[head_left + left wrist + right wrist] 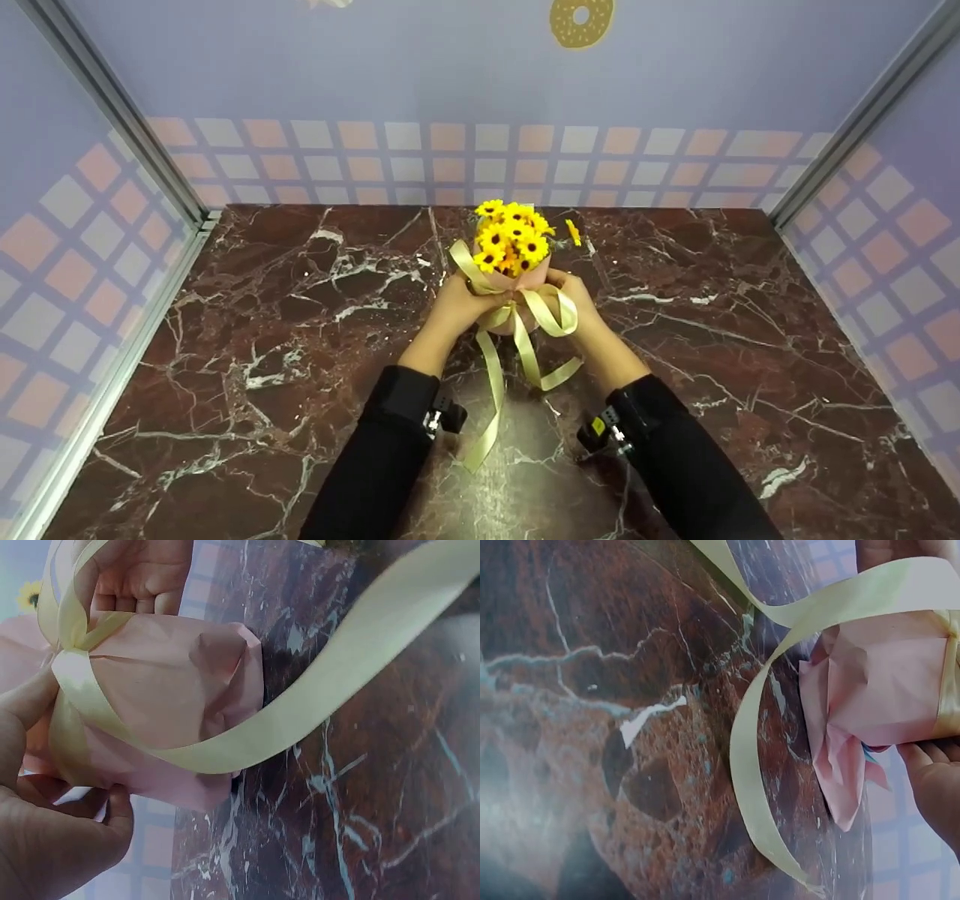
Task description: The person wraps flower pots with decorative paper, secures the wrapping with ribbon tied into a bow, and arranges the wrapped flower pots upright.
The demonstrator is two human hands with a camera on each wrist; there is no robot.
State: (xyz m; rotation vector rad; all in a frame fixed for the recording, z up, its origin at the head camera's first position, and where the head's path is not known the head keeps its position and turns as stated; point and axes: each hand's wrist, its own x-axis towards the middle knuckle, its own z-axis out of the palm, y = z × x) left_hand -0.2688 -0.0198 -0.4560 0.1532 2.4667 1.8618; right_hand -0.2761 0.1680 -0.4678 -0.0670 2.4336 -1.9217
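Note:
A bouquet of yellow sunflowers (514,236) with dark centres stands on the table, wrapped in pink paper (161,682). A pale yellow ribbon (491,397) is tied round the wrap, with a loop (564,313) on the right and long tails hanging toward the person. From the left side, my left hand (456,304) holds the wrap, its thumb by the ribbon's knot. On the other side my right hand (581,296) grips the paper, its fingers partly hidden by the ribbon loop. Folded paper at the base (844,780) touches the tabletop.
The brown marble-patterned table (300,360) has white veins. Just right of the bouquet is a yellow flower piece (573,232); whether it is attached I cannot tell. Walls with pink and white squares (405,161) enclose the back and both sides.

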